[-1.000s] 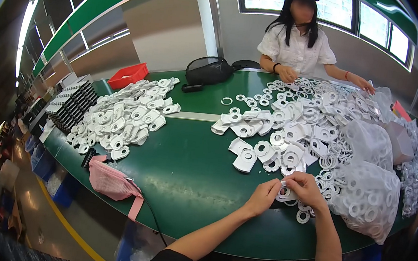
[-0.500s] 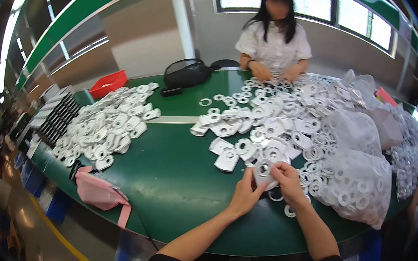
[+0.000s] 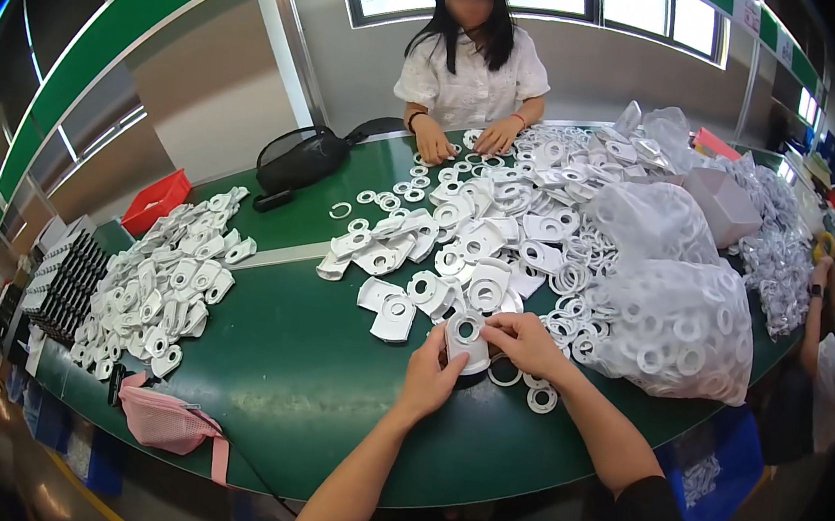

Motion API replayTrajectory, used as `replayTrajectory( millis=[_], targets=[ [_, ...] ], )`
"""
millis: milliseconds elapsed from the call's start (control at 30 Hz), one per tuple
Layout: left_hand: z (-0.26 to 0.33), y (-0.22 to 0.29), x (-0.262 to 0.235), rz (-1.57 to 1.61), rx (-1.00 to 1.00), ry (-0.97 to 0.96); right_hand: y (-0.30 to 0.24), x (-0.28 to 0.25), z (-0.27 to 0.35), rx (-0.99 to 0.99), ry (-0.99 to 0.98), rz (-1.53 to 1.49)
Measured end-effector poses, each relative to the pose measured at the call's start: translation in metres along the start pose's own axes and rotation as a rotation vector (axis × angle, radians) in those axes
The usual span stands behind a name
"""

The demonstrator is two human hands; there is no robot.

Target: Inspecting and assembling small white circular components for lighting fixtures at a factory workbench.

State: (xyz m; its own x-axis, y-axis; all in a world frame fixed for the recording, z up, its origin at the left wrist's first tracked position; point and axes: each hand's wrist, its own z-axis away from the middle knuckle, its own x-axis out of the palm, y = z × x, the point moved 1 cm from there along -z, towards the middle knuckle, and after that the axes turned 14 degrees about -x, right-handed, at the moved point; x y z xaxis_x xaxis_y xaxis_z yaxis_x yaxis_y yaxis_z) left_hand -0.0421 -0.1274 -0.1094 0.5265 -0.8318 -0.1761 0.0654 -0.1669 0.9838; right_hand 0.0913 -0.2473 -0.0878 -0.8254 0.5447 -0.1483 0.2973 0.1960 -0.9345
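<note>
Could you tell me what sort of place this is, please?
Probably a factory assembly bench: heaps of identical white plastic parts cover a green table, clear bags of rings sit alongside, and a co-worker sorts opposite.

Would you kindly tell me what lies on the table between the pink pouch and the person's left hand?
In the head view, only bare green table lies between the pink pouch and the left hand.

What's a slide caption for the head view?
Both hands, left hand and right hand, hold a white plastic plate over a green table.
</note>
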Motion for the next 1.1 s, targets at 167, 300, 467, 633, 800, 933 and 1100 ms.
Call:
replayTrajectory(
  millis=[167, 300, 467, 633, 800, 933, 1100],
  targets=[
    [-0.013, 0.023, -0.045, 0.060, -0.270, 0.175, -0.019, -0.009, 0.001, -0.143, 0.064, 0.537],
    [-0.023, 0.061, -0.133, 0.604, 0.142, 0.712, -0.038, -0.029, 0.002, -0.112, -0.055, 0.715],
    [-0.019, 0.053, -0.146, 0.387, 0.055, 0.795, -0.057, -0.047, 0.009, 0.050, -0.459, 0.683],
    [-0.020, 0.017, -0.060, -0.832, -0.054, 0.523, -0.051, -0.050, 0.013, 0.202, -0.565, 0.704],
    [-0.011, 0.022, -0.040, -0.952, -0.091, 0.488, -0.041, -0.051, 0.005, -0.074, -0.324, 0.703],
    [-0.009, 0.032, -0.036, -0.533, -0.036, 0.531, -0.050, -0.033, -0.003, -0.244, 0.247, 0.648],
    [0.003, 0.017, -0.013, 0.415, -0.359, 0.075, -0.047, -0.002, -0.001, -0.761, 0.318, 0.611]
  ],
)
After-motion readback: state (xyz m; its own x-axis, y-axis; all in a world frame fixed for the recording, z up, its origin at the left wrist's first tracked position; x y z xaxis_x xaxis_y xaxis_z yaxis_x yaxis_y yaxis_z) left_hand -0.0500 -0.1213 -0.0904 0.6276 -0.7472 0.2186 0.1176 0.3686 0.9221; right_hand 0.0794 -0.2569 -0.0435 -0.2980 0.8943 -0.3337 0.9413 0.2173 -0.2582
